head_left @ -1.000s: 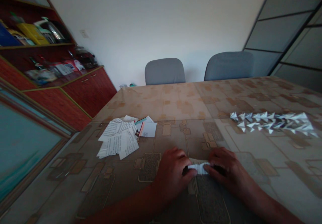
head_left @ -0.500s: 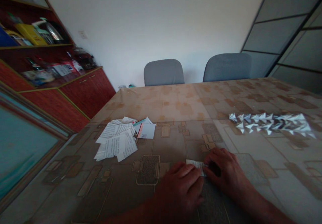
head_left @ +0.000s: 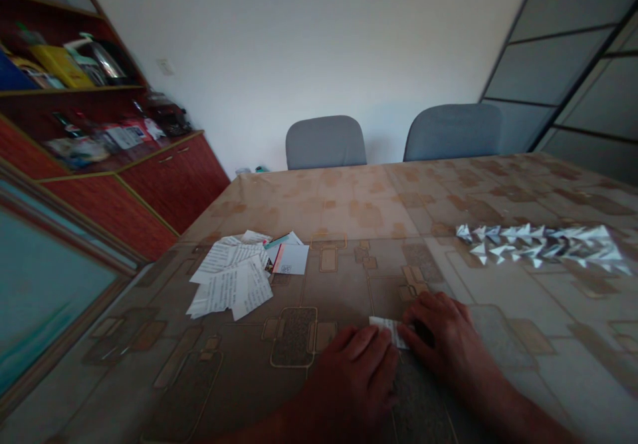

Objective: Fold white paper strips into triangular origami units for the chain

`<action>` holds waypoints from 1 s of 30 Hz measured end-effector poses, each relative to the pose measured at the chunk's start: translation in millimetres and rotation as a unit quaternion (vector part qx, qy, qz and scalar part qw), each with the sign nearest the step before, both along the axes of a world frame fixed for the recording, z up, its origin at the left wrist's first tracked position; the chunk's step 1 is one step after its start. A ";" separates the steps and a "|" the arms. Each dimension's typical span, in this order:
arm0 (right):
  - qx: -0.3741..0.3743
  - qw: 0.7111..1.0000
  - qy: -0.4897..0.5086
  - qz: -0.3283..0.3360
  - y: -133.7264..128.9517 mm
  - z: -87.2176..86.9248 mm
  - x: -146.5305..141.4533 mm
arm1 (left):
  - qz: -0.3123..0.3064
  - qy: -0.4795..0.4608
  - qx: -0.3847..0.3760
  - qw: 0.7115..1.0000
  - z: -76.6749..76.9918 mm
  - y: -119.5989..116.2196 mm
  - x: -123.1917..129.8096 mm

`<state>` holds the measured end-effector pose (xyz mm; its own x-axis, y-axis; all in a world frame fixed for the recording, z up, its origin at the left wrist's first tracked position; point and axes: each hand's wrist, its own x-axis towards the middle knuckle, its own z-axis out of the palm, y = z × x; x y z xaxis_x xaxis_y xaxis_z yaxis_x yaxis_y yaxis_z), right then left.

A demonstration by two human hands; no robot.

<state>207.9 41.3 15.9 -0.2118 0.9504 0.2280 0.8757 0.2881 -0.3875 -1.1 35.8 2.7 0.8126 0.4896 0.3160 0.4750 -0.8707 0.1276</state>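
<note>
A small folded piece of printed paper (head_left: 385,323) lies on the table near its front, partly covered by my fingers. My left hand (head_left: 356,374) is closed, its fingertips pressing on the lower left part of the paper. At the right end of the paper, my right hand (head_left: 441,328) has its thumb and curled fingers closed on the edge. How the paper is folded underneath is hidden by the hands. Further left sits a loose pile of printed paper pieces (head_left: 229,281), with a white card (head_left: 292,259) at its right side.
Rows of pointed folded paper pieces (head_left: 541,244) stand linked or close together at the right of the patterned tablecloth (head_left: 343,201). Two grey chairs (head_left: 326,143) are behind the far edge. A reddish wooden cabinet (head_left: 169,185) stands at the left.
My left fingers have shifted slightly left and down, showing a little more of the paper. My right hand has stayed almost in place at its end.
</note>
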 end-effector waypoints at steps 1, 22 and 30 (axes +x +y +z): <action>0.002 1.000 0.000 -0.001 -0.1 -0.6 0.3 | 0.004 -0.006 0.009 1.000 -1.1 -0.4 -0.4; 0.009 1.000 -0.026 -0.010 -0.2 -3.7 1.6 | 0.050 0.025 -0.018 0.998 7.5 -3.8 1.0; 0.008 1.000 -0.015 -0.011 0.9 -5.9 2.0 | 0.047 0.048 -0.046 0.997 19.1 -1.3 0.9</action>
